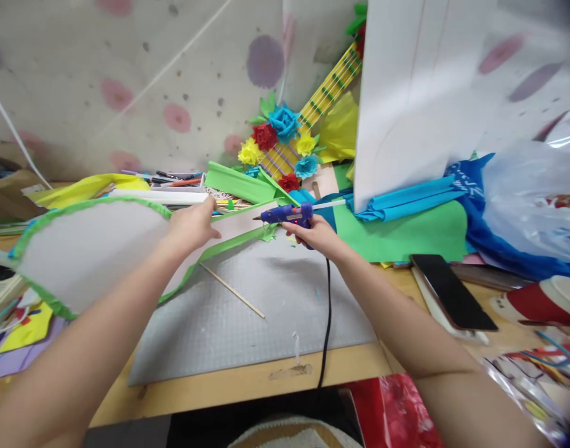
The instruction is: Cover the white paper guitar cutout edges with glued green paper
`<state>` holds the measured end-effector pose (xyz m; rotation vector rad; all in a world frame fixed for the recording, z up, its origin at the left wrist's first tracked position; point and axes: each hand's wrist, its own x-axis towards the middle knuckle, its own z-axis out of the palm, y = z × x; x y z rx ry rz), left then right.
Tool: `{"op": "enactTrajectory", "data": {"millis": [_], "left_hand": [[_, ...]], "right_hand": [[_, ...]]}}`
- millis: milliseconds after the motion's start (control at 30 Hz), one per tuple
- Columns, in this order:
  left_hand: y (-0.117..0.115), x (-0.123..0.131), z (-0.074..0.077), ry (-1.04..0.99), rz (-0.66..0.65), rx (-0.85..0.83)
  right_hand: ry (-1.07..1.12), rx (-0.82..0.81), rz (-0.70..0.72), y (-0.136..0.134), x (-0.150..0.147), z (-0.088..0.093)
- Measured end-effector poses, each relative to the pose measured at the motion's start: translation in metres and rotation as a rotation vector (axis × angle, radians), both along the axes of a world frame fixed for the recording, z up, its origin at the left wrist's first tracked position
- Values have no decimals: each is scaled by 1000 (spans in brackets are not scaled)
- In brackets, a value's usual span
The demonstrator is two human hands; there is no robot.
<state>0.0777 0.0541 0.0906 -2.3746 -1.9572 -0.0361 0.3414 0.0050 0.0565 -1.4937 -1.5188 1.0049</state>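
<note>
Left of centre, near the back of the table, a shallow white tray (200,184) holds black and orange pens (183,183). At the right edge of the frame, a red-and-white paper cup (530,302) lies tilted under its white lid (567,295), its contents hidden. Above it bulges a crumpled clear plastic bag (523,190); some red shows at its far right, but whether inside or behind it I cannot tell.

At the centre left, the left hand (194,225) is partly closed, gripping the narrow neck of a large white board (93,249) with a rounded body and a bright green paper edging (46,221). The board stretches from the left side of the frame to the centre. The right hand (317,236), at mid-frame, is curled around the handle of a blue-purple glue gun (285,214). Its nozzle points left over the neck; contact is unclear. A pale glue stick (330,204) juts from its rear, and a black cord (329,317) hangs below, crossing a grey gridded cutting mat (285,323) beside a thin wooden stick (233,291).
</note>
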Motion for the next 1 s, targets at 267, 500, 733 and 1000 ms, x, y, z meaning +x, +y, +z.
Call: {"op": "enactTrajectory", "data": {"millis": [267, 500, 733, 1000], "left_hand": [[-24, 20, 0, 58, 10, 153], [-33, 26, -20, 2, -32, 276], [-45, 34, -39, -55, -143, 358], [-39, 29, -47, -63, -215, 294]], "right_hand": [[-25, -20, -86, 10, -19, -4], [39, -10, 0, 7, -10, -5], [-65, -59, 93, -2, 7, 0], [-124, -106, 169, -3, -10, 7]]}}
